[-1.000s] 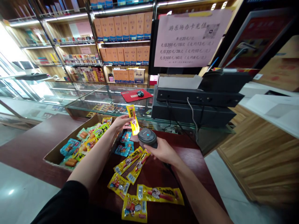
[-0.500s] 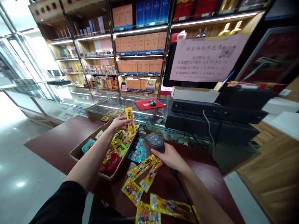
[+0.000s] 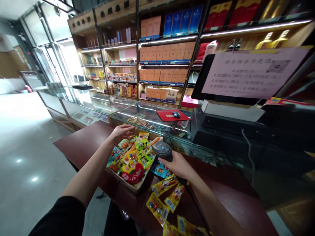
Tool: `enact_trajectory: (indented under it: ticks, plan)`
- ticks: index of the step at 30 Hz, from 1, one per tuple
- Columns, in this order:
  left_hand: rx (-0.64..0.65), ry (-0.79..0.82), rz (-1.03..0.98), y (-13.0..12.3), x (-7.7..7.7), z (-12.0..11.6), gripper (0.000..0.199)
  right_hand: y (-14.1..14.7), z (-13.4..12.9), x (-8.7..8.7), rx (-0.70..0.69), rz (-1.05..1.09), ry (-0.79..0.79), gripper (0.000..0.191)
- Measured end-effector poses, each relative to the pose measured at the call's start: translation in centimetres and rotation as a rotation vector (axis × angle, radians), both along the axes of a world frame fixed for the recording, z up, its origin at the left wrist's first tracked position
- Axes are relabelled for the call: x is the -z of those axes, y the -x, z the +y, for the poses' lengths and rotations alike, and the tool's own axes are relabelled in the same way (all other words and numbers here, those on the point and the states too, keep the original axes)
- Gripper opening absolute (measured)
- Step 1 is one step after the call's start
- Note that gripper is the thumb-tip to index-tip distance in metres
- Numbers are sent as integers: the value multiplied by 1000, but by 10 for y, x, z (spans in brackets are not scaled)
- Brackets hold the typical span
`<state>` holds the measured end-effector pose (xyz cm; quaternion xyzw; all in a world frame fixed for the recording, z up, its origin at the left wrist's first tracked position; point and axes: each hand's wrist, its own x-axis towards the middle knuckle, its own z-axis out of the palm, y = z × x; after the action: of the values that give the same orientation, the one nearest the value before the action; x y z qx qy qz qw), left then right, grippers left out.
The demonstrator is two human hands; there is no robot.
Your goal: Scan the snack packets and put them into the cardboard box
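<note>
My right hand [image 3: 180, 167] is wrapped round a dark grey barcode scanner [image 3: 161, 150] with a small blue light on its head. Over the far left rim of a cardboard box [image 3: 135, 189] hovers my left hand [image 3: 122, 131], its fingers stretched out and no packet visible in them. Snack packets in yellow, green and blue fill the box, with a red curved packet [image 3: 134, 175] on top at the near end. Beside the box, under the scanner, lie blue packets [image 3: 159, 170]. Nearer me are several yellow snack packets [image 3: 157, 207] on the brown table [image 3: 86, 139].
Behind the table runs a glass display counter [image 3: 123, 114] carrying a red mat [image 3: 167, 115] and a mouse [image 3: 176, 114]. A dark monitor with a pink paper sign [image 3: 248, 73] stands at right. The scanner's cable trails toward me. Shelves of boxes [image 3: 162, 54] line the wall.
The long yellow packet has left my left hand, and those fingers are now extended over the box. My view has swung left. The right hand still holds the scanner.
</note>
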<state>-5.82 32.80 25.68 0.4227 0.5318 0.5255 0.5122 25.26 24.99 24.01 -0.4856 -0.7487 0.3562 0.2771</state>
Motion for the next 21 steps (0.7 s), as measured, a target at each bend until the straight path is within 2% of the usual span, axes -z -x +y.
enact_trajectory:
  ticks: [3, 6, 14, 19, 21]
  plan:
    - [49, 8, 25, -12, 6, 3, 54, -4, -3, 0, 0, -4, -15, 32]
    - [121, 20, 51, -35, 12, 7, 53, -18, -7, 2, 42, -2, -34, 36]
    - [323, 72, 63, -141, 24, 24, 50, -81, -20, 5, 152, 11, -160, 40]
    - [422, 85, 118, -206, 31, 29, 50, -123, -30, 15, 266, 62, 64, 38]
    - [465, 89, 138, -227, 34, 29, 49, -135, -31, 19, 298, 86, 87, 36]
